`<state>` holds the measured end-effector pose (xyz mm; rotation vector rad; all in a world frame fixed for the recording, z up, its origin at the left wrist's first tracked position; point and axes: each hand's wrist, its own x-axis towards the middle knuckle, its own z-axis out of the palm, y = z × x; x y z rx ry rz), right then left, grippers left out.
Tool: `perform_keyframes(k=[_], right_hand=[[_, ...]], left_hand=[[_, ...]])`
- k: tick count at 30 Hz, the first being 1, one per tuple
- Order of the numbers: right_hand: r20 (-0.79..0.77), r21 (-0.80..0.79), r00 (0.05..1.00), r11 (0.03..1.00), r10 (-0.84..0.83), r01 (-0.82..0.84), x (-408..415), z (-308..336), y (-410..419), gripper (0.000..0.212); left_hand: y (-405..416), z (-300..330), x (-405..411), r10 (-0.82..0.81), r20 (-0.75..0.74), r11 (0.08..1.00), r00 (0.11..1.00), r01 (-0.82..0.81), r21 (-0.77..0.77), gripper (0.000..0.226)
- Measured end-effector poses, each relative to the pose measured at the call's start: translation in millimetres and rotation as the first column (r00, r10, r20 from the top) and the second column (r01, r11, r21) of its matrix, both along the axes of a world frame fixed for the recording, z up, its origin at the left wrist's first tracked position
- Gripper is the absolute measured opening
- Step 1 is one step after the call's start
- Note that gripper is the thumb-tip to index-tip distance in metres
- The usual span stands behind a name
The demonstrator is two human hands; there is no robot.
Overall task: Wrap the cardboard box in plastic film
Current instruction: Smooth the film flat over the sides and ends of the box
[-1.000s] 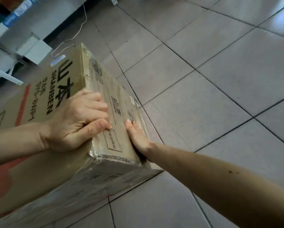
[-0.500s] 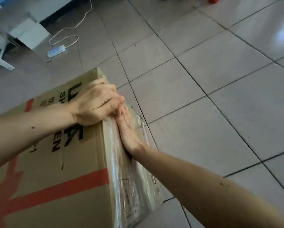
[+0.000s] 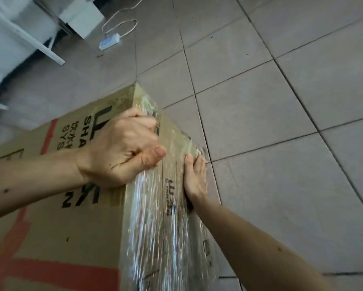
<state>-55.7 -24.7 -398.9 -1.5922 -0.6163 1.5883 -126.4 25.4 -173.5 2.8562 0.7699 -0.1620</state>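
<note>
— Grey-beige square floor tiles [image 3: 260, 127] with dark grout lines fill most of the view, running off to the right and far side. What stands on them?

— A large brown cardboard box [image 3: 75, 238] with orange-red stripes and black printed lettering takes up the lower left, its near corner edge running from the upper middle down to the bottom of the frame.

— And the wrap?

— Clear, shiny plastic film [image 3: 151, 227] lies wrinkled over the box's right-hand face and folds round the corner edge. The broad face with the lettering looks bare cardboard.

— The hands?

— The left hand [image 3: 121, 152] is curled closed, fingers bunched and thumb pressed forward, at the corner edge on top of the box; it seems to pinch the film there, though the exact grip is hidden. The right hand [image 3: 195, 177] is flat, fingers straight and together, palm pressed against the film-covered side face near its far edge.

— Anything in the background?

— At upper left, a white power strip [image 3: 109, 41] with a looping pale cable [image 3: 121, 24] lies on the tiles, well apart from the box. Beside it stand blurred white furniture [image 3: 25, 32] parts and a white block [image 3: 81, 15].
</note>
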Motion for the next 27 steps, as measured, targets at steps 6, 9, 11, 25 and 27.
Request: perform_keyframes(k=[6, 9, 11, 25, 27], right_hand=[[0.038, 0.019, 0.997, 0.997, 0.074, -0.075, 36, 12, 26, 0.093], [-0.026, 0.279, 0.993, 0.955, 0.111, -0.099, 49, 68, 58, 0.061], [-0.074, 0.255, 0.981, 0.954, 0.182, -0.158, 49, 86, 70, 0.063], [-0.092, -0.068, 0.325, 0.320, 0.941, -0.945, 72, 58, 175, 0.046], [-0.086, -0.079, 0.230, 0.224, 0.969, -0.971, 71, 52, 179, 0.035]], left_hand=[[48, 14, 26, 0.439, 0.086, 0.872, 0.895, -0.447, 0.198, 0.061], [54, 4, 25, 0.653, 0.068, 0.753, 0.754, -0.656, 0.039, 0.037], [52, -1, 29, 0.699, 0.141, 0.711, 0.701, -0.702, -0.034, 0.028], [59, 7, 34, 0.621, -0.005, 0.783, 0.783, -0.621, -0.037, 0.004], [62, 10, 34, 0.617, -0.028, 0.786, 0.786, -0.618, -0.032, 0.005]])
